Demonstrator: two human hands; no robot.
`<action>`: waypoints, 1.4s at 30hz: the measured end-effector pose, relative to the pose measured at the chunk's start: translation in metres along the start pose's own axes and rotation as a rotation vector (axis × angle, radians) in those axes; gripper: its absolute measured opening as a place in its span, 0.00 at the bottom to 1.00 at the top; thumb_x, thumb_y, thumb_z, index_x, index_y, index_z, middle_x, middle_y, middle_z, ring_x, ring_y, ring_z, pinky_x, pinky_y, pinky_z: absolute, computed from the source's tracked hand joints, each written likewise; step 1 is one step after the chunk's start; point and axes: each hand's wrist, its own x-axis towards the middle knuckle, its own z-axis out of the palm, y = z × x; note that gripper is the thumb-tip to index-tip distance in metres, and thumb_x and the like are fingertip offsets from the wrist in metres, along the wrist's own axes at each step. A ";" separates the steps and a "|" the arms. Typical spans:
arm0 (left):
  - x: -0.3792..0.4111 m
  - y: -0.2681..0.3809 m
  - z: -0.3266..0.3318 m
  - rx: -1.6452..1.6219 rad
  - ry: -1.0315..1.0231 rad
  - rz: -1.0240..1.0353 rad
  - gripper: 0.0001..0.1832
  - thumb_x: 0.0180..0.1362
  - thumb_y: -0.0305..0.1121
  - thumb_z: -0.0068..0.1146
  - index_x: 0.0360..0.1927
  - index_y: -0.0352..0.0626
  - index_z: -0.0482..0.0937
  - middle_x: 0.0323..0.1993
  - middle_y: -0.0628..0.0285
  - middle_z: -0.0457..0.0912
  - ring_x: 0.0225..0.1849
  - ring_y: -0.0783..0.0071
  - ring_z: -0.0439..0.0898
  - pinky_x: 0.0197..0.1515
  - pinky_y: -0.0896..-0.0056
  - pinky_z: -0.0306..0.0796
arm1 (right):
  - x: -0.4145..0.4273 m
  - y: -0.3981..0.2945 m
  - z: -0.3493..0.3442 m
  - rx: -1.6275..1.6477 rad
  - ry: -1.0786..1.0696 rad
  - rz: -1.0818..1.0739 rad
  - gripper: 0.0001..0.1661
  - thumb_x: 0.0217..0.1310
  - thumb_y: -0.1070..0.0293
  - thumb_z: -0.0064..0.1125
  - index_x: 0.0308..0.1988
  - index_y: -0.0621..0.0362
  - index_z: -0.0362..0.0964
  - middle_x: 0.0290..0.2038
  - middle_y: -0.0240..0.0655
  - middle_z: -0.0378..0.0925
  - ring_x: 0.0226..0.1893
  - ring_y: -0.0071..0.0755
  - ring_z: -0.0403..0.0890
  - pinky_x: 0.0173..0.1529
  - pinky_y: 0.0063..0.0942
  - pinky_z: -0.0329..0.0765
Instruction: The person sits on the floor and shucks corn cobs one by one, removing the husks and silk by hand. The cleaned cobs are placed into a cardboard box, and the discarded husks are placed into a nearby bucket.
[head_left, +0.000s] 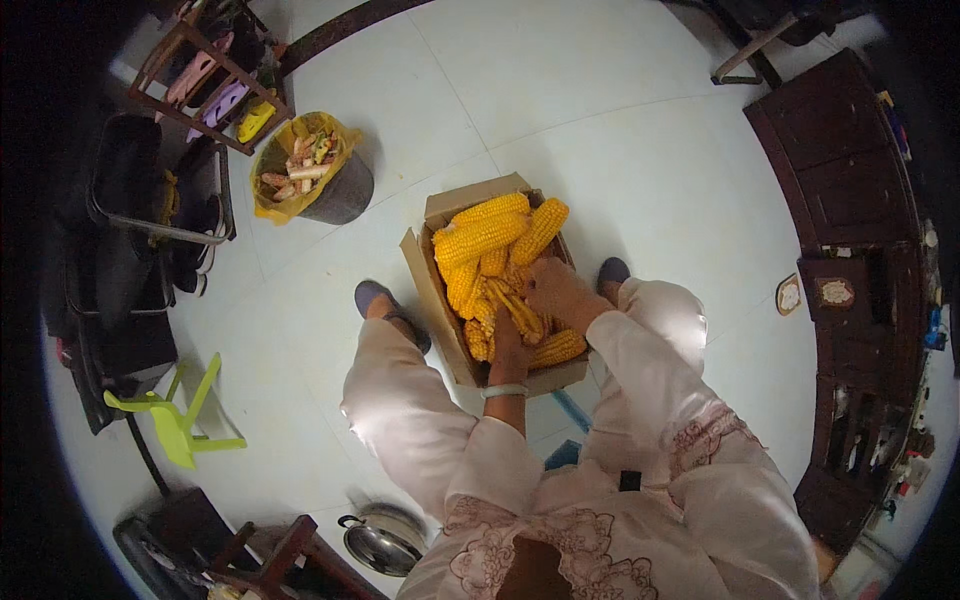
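A cardboard box (418, 279) with raised flaps stands on the floor between my feet. Large ears of yellow corn (484, 238) fill it, several piled highest at the far end. My left hand (509, 336), with a pale bangle at the wrist, reaches into the near half and holds a partly stripped ear of corn (520, 306). Curled fingers of my right hand (559, 291) press close beside that ear from the right; what lies inside them is hidden. Another ear of corn (559, 349) rests along the near right side of the box.
A dark bin (346, 189) with a yellow liner holds bare corn cobs (307, 171). A lime-green stool (172, 420) lies tipped at left, near black chairs (127, 172). A steel pan (382, 541) sits behind my left leg. Dark wooden cabinets (847, 172) line the right.
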 end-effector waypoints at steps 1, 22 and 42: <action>0.002 0.000 -0.003 -0.012 -0.022 0.002 0.29 0.65 0.54 0.35 0.59 0.43 0.63 0.52 0.57 0.72 0.52 0.62 0.72 0.53 0.59 0.70 | 0.000 0.001 0.003 0.004 0.000 -0.026 0.10 0.53 0.69 0.51 0.33 0.63 0.74 0.32 0.51 0.76 0.33 0.49 0.81 0.37 0.41 0.78; 0.027 -0.016 -0.041 0.001 -0.064 -0.034 0.28 0.64 0.55 0.37 0.60 0.47 0.62 0.56 0.59 0.69 0.56 0.62 0.68 0.55 0.58 0.67 | 0.022 -0.033 0.046 -0.084 -0.112 0.194 0.10 0.55 0.69 0.49 0.35 0.62 0.73 0.34 0.47 0.76 0.40 0.49 0.78 0.44 0.43 0.74; -0.013 0.005 -0.011 -0.152 0.003 -0.058 0.23 0.62 0.56 0.43 0.45 0.47 0.70 0.35 0.60 0.76 0.36 0.66 0.76 0.35 0.62 0.73 | -0.148 -0.058 -0.039 0.196 0.127 0.177 0.11 0.53 0.74 0.53 0.39 0.61 0.73 0.30 0.48 0.75 0.29 0.51 0.78 0.31 0.41 0.75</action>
